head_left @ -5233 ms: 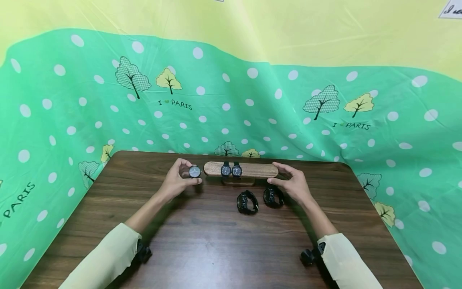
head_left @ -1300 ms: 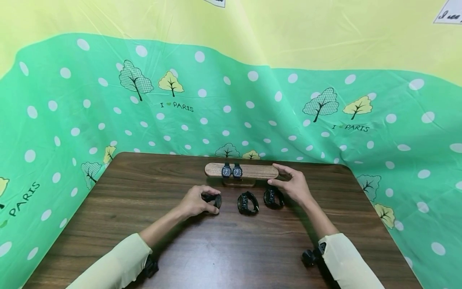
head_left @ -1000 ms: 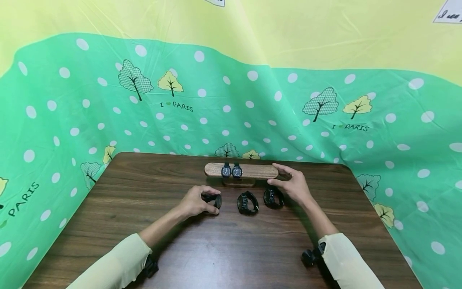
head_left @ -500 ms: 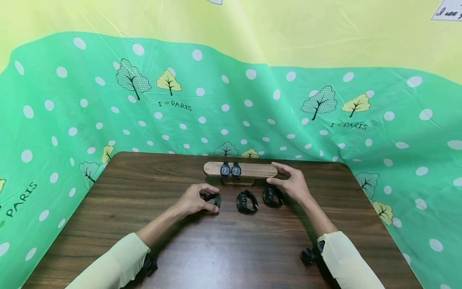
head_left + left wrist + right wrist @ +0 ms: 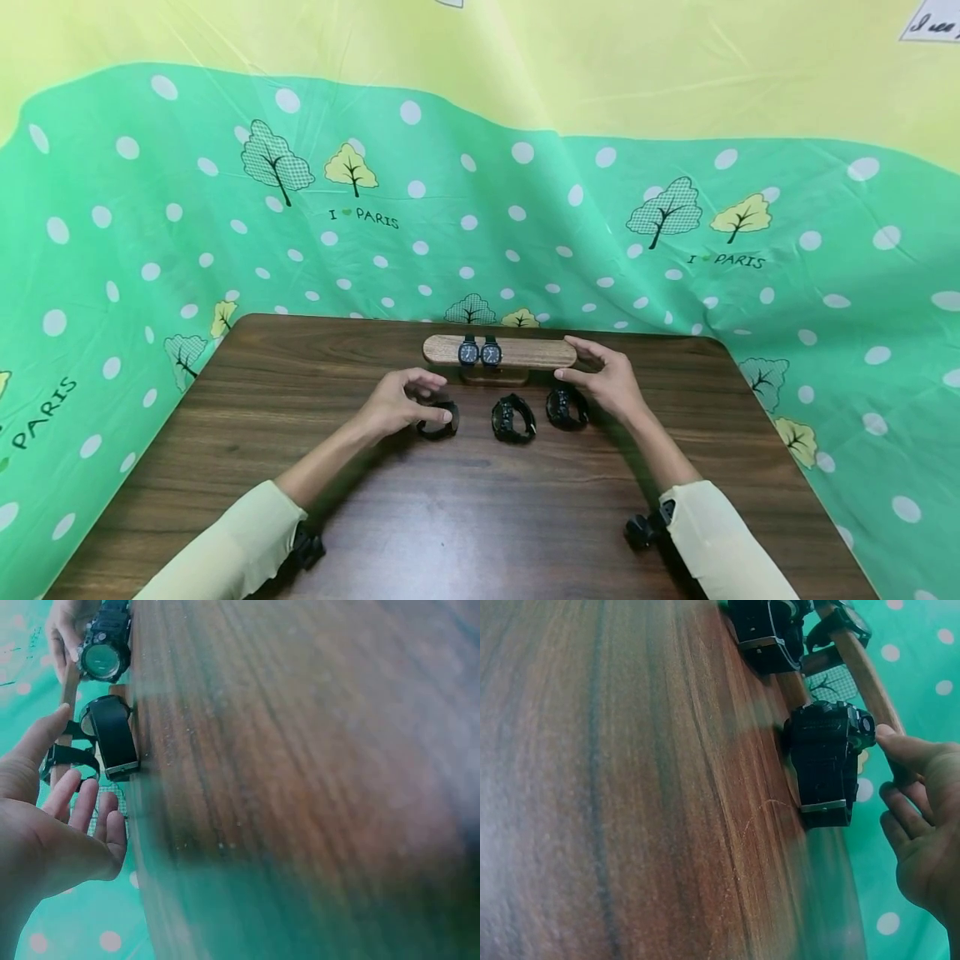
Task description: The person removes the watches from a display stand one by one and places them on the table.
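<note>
This is a cloth-screened tabletop setting; whether home or studio is unclear. Beyond the fingers (image 5: 426, 379) hangs a green-and-yellow tree-print cloth (image 5: 480, 183), and beneath them spreads a wood-grain table (image 5: 450, 508).

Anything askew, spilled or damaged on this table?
Nothing looks spilled or damaged. One mild oddity: the two mounted watches sit bunched left of centre on the wooden stand, so the spacing looks uneven. Three loose watches sit apart on the table in front; nothing odd there.
</note>
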`<control>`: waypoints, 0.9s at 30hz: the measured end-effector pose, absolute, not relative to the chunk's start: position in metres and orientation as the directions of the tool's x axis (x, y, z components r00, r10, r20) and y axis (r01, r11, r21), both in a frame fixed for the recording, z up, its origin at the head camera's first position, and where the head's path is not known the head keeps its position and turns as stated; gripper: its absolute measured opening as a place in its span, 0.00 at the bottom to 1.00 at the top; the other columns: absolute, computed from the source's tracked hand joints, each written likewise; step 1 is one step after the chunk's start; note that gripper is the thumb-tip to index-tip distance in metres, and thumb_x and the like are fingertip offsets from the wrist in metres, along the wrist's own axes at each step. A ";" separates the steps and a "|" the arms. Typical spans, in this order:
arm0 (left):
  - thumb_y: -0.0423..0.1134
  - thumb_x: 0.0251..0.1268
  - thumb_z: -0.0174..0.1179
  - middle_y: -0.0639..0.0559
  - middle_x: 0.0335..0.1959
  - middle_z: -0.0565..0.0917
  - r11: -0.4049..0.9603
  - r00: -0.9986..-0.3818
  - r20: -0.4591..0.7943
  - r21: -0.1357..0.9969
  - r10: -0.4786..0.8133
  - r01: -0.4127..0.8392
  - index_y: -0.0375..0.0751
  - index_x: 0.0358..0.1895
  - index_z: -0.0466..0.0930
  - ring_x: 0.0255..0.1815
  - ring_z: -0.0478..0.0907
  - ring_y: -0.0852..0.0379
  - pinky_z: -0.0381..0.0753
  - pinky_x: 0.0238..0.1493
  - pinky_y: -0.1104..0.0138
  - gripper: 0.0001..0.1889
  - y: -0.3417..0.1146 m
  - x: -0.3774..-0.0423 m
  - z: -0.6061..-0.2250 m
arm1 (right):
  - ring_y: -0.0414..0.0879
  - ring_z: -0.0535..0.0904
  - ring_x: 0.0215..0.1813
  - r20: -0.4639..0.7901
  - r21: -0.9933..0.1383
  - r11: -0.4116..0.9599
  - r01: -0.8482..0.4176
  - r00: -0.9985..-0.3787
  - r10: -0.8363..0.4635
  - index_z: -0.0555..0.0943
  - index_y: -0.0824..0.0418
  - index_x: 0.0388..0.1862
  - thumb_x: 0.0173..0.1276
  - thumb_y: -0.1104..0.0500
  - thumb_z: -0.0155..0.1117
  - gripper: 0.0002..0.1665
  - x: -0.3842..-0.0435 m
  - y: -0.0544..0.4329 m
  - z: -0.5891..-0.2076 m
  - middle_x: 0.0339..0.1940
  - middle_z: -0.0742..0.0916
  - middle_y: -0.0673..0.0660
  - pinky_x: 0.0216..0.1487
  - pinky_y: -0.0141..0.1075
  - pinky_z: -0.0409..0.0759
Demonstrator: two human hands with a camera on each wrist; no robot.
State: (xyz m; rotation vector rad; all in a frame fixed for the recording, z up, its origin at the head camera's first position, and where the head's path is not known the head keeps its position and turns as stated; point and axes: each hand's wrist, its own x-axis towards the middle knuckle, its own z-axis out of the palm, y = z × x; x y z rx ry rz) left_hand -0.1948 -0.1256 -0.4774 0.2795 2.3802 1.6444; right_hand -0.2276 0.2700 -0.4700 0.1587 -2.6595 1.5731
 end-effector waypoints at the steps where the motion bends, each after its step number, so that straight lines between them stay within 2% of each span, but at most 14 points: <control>1: 0.39 0.56 0.88 0.39 0.59 0.91 0.346 -0.956 -0.074 0.938 0.285 0.030 0.37 0.65 0.89 0.60 0.86 0.45 0.86 0.58 0.63 0.32 -0.126 -0.195 -0.476 | 0.62 0.83 0.79 0.092 -0.871 0.478 -0.111 -0.994 -0.064 0.80 0.56 0.82 0.71 0.53 0.86 0.43 -0.228 0.270 -0.470 0.77 0.87 0.62 0.53 0.18 0.82; 4: 0.39 0.57 0.88 0.37 0.61 0.91 0.336 -0.960 -0.048 0.941 0.275 0.049 0.35 0.65 0.89 0.62 0.86 0.42 0.85 0.59 0.63 0.32 -0.127 -0.195 -0.473 | 0.61 0.82 0.79 0.092 -0.866 0.487 -0.112 -0.994 -0.066 0.80 0.56 0.82 0.72 0.52 0.85 0.42 -0.228 0.271 -0.470 0.77 0.87 0.62 0.55 0.23 0.84; 9: 0.39 0.58 0.88 0.36 0.62 0.91 0.326 -0.966 -0.031 0.944 0.255 0.056 0.36 0.63 0.89 0.64 0.86 0.40 0.85 0.64 0.60 0.30 -0.127 -0.196 -0.471 | 0.61 0.82 0.79 0.100 -0.853 0.508 -0.119 -0.993 -0.065 0.82 0.52 0.81 0.72 0.53 0.85 0.40 -0.228 0.270 -0.471 0.76 0.88 0.61 0.73 0.47 0.85; 11: 0.39 0.59 0.87 0.36 0.62 0.91 0.318 -0.968 -0.025 0.946 0.252 0.059 0.35 0.63 0.89 0.65 0.86 0.39 0.86 0.67 0.54 0.30 -0.127 -0.196 -0.470 | 0.61 0.83 0.79 0.107 -0.852 0.507 -0.128 -0.992 -0.070 0.82 0.52 0.81 0.73 0.54 0.85 0.39 -0.227 0.271 -0.471 0.76 0.88 0.61 0.76 0.52 0.83; 13: 0.38 0.59 0.87 0.35 0.63 0.91 0.311 -0.968 -0.008 0.948 0.252 0.073 0.34 0.63 0.89 0.66 0.86 0.38 0.86 0.70 0.48 0.29 -0.126 -0.197 -0.470 | 0.62 0.83 0.79 0.116 -0.859 0.491 -0.142 -0.990 -0.084 0.82 0.54 0.81 0.73 0.55 0.84 0.39 -0.227 0.271 -0.470 0.76 0.88 0.62 0.72 0.47 0.87; 15: 0.38 0.60 0.86 0.34 0.63 0.90 0.306 -0.968 0.011 0.948 0.251 0.090 0.33 0.63 0.88 0.67 0.85 0.36 0.85 0.72 0.43 0.29 -0.126 -0.198 -0.469 | 0.63 0.83 0.79 0.123 -0.866 0.477 -0.152 -0.988 -0.092 0.81 0.56 0.81 0.73 0.56 0.84 0.39 -0.227 0.272 -0.470 0.76 0.88 0.64 0.65 0.35 0.89; 17: 0.38 0.60 0.86 0.33 0.63 0.90 0.307 -0.968 0.026 0.946 0.248 0.104 0.33 0.63 0.88 0.67 0.85 0.36 0.84 0.73 0.41 0.29 -0.126 -0.199 -0.468 | 0.64 0.83 0.79 0.127 -0.874 0.459 -0.159 -0.987 -0.099 0.81 0.58 0.81 0.73 0.58 0.84 0.40 -0.227 0.272 -0.470 0.76 0.88 0.65 0.58 0.24 0.87; 19: 0.38 0.60 0.86 0.33 0.63 0.90 0.307 -0.969 0.038 0.945 0.244 0.114 0.33 0.64 0.88 0.67 0.85 0.35 0.84 0.73 0.40 0.29 -0.126 -0.200 -0.466 | 0.65 0.83 0.79 0.130 -0.880 0.447 -0.162 -0.986 -0.103 0.80 0.60 0.81 0.73 0.58 0.84 0.40 -0.227 0.272 -0.470 0.75 0.88 0.66 0.54 0.19 0.84; 27: 0.40 0.59 0.87 0.33 0.63 0.90 0.349 -0.973 0.091 0.923 0.214 0.163 0.39 0.62 0.89 0.66 0.85 0.35 0.84 0.71 0.41 0.28 -0.125 -0.205 -0.460 | 0.64 0.85 0.76 0.128 -0.877 0.451 -0.166 -0.985 -0.114 0.81 0.56 0.81 0.73 0.58 0.84 0.39 -0.227 0.272 -0.469 0.74 0.89 0.64 0.51 0.22 0.86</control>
